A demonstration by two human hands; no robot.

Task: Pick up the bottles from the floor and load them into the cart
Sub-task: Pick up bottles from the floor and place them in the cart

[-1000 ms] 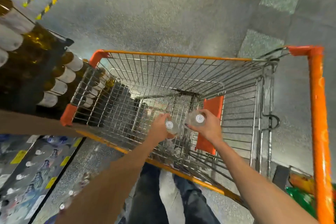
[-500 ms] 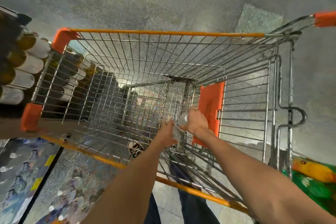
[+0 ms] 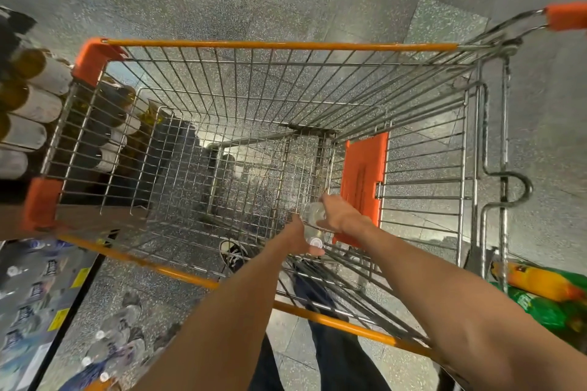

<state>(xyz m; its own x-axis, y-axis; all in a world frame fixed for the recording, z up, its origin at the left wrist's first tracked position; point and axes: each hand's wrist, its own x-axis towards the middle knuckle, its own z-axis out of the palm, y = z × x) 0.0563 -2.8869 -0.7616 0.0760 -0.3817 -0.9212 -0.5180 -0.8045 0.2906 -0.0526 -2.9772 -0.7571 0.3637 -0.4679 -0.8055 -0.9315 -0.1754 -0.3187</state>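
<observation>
The wire cart (image 3: 279, 45) with an orange rim stands below me, its basket bare of goods. Both my arms reach down to its floor, beside the orange flap (image 3: 365, 181). My right hand (image 3: 341, 216) grips the body of a clear bottle (image 3: 313, 212). Just below it, my left hand (image 3: 297, 236) curls round a second clear bottle whose white cap (image 3: 316, 242) points up at me. The two bottles touch or overlap, low against the basket's wire bottom. More clear bottles with white caps (image 3: 119, 340) lie on the floor at the lower left.
Brown bottles with white labels (image 3: 35, 98) are stacked left of the cart. Wrapped water packs (image 3: 28, 298) sit at the lower left. Green and orange drink bottles (image 3: 540, 292) lie at the right. My shoe (image 3: 233, 255) shows through the wire. Speckled floor stretches beyond the cart.
Both hands have gone deeper into the basket with their bottles, from mid height down to the wire bottom near the orange flap. My view has leaned further over the cart.
</observation>
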